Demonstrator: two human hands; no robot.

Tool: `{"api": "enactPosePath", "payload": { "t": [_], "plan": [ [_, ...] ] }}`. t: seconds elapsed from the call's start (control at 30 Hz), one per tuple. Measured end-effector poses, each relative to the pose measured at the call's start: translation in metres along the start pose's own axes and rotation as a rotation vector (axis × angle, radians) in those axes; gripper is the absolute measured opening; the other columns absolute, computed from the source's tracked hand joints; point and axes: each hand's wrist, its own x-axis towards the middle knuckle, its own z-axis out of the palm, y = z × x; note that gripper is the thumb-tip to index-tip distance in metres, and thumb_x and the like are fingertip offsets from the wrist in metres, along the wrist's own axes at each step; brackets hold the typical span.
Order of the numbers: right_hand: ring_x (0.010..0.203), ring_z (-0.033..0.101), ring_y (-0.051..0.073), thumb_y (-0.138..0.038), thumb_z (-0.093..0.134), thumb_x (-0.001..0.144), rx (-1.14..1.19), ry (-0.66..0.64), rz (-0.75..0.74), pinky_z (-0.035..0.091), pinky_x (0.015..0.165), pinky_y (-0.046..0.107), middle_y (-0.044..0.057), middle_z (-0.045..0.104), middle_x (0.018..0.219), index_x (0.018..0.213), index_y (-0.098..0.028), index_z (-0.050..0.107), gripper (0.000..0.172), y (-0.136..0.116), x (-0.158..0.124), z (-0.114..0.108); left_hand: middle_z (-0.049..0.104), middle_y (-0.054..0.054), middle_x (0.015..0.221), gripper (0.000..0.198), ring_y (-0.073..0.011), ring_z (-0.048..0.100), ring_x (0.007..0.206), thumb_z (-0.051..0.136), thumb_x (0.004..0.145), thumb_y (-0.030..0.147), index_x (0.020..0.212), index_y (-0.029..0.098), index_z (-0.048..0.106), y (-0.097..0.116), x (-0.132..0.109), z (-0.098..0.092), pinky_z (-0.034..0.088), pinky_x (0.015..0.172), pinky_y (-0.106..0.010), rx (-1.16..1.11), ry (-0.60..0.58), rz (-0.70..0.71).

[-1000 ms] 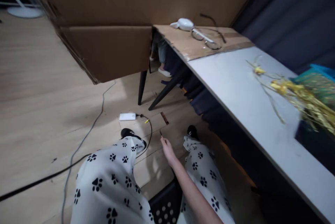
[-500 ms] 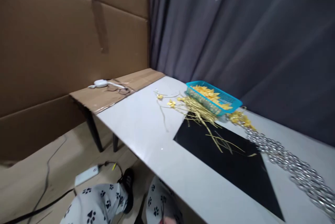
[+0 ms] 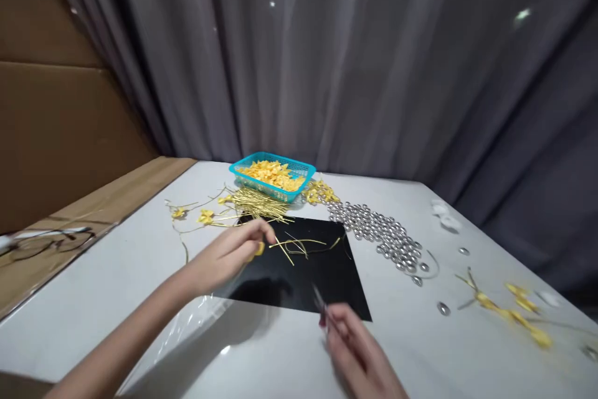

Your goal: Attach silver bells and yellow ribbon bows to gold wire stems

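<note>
My left hand (image 3: 233, 253) is over the black mat (image 3: 299, 290), fingers curled together, with a yellow petal-like piece (image 3: 256, 252) showing beneath them. Just past its fingertips are loose gold wire stems (image 3: 306, 243); whether the fingers touch one is unclear. My right hand (image 3: 357, 349), at the mat's front edge, grips a slim pointed metal tool (image 3: 321, 302). Motion blurs the tool, so its exact kind does not show. A pile of gold stems (image 3: 256, 203) lies behind my left hand.
Yellow petal pieces fill part of a blue basket (image 3: 306, 170) at the back. Silvery oval beads (image 3: 378, 228) spread rightward from it. Wired yellow flowers (image 3: 514, 315) lie at right, others (image 3: 205, 217) at left. Cardboard (image 3: 56, 218) covers the left table end; a grey curtain (image 3: 289, 63) hangs behind.
The view has swung right, from the table's left end and floor to the mat. Both hands are now over the table; earlier only a bit of one showed at the bottom edge.
</note>
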Motion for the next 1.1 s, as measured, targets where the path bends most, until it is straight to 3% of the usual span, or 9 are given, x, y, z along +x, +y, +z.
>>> {"api": "enactPosePath", "payload": {
  "t": [0.07,0.1,0.2,0.3,0.43,0.6,0.83,1.1],
  "plan": [
    [0.041,0.024,0.005,-0.059,0.063,0.073,0.169,0.064,-0.015,0.020,0.040,0.022,-0.007,0.033,0.056,0.087,-0.025,0.054,0.038,-0.021,0.020,0.005,0.062,0.001,0.072,0.007,-0.0155,0.053,0.065,0.063,0.076,0.023,0.079,0.023,0.069,-0.001,0.019,0.021,0.043,0.059,-0.026,0.014,-0.210,-0.038],
    [0.039,0.021,0.004,-0.058,0.068,0.067,0.223,0.083,-0.032,0.017,0.038,0.021,-0.009,0.027,0.052,0.086,-0.024,0.053,0.042,-0.031,0.032,0.009,0.059,0.002,0.068,0.009,-0.0146,0.049,0.061,0.060,0.076,0.024,0.078,0.023,0.069,-0.003,0.027,0.032,0.040,0.055,-0.025,0.005,-0.261,-0.050],
    [0.038,0.018,0.003,-0.049,0.072,0.066,0.293,0.081,-0.012,0.016,0.035,0.019,-0.012,0.026,0.051,0.089,-0.021,0.052,0.041,-0.047,0.065,0.020,0.051,0.004,0.067,0.013,-0.0102,0.037,0.050,0.055,0.076,0.029,0.080,0.022,0.064,-0.013,0.044,0.060,0.030,0.046,-0.023,-0.055,-0.282,-0.071],
    [0.037,0.018,0.003,-0.039,0.067,0.073,0.274,0.053,-0.001,0.016,0.034,0.018,-0.012,0.026,0.047,0.077,-0.018,0.051,0.027,-0.048,0.087,0.024,0.052,0.003,0.075,0.015,-0.0091,0.039,0.052,0.056,0.073,0.032,0.083,0.021,0.059,-0.029,0.049,0.071,0.030,0.046,-0.022,-0.108,-0.243,-0.083],
    [0.034,0.015,0.002,-0.031,0.058,0.082,0.282,0.119,0.008,0.013,0.034,0.017,-0.013,0.022,0.042,0.070,-0.017,0.049,0.020,-0.041,0.100,0.017,0.045,0.006,0.066,0.023,-0.0074,0.033,0.045,0.058,0.072,0.036,0.090,0.021,0.057,-0.057,0.047,0.068,0.025,0.042,-0.021,-0.137,-0.187,-0.107],
    [0.033,0.016,0.003,-0.038,0.060,0.082,0.292,0.130,0.061,0.013,0.033,0.017,-0.013,0.023,0.038,0.070,-0.017,0.050,0.026,-0.041,0.108,0.014,0.050,0.005,0.070,0.033,-0.0096,0.045,0.053,0.067,0.068,0.040,0.091,0.021,0.053,-0.081,0.040,0.065,0.038,0.051,-0.022,-0.174,-0.157,-0.087],
    [0.036,0.016,0.001,-0.034,0.067,0.077,0.361,0.153,0.088,0.012,0.035,0.017,-0.013,0.028,0.043,0.074,-0.016,0.051,0.024,-0.038,0.113,0.024,0.054,0.003,0.077,0.035,-0.0116,0.051,0.063,0.073,0.065,0.038,0.086,0.023,0.049,-0.090,0.033,0.066,0.042,0.054,-0.022,-0.188,-0.185,-0.068],
    [0.035,0.014,0.004,-0.043,0.053,0.085,0.214,0.259,-0.106,0.013,0.037,0.021,-0.012,0.020,0.042,0.070,-0.017,0.053,0.030,-0.035,0.118,-0.006,0.055,0.003,0.068,0.027,-0.0123,0.051,0.062,0.073,0.064,0.035,0.081,0.021,0.058,-0.089,0.034,0.062,0.043,0.057,-0.022,-0.125,-0.292,-0.119]
  ]
}}
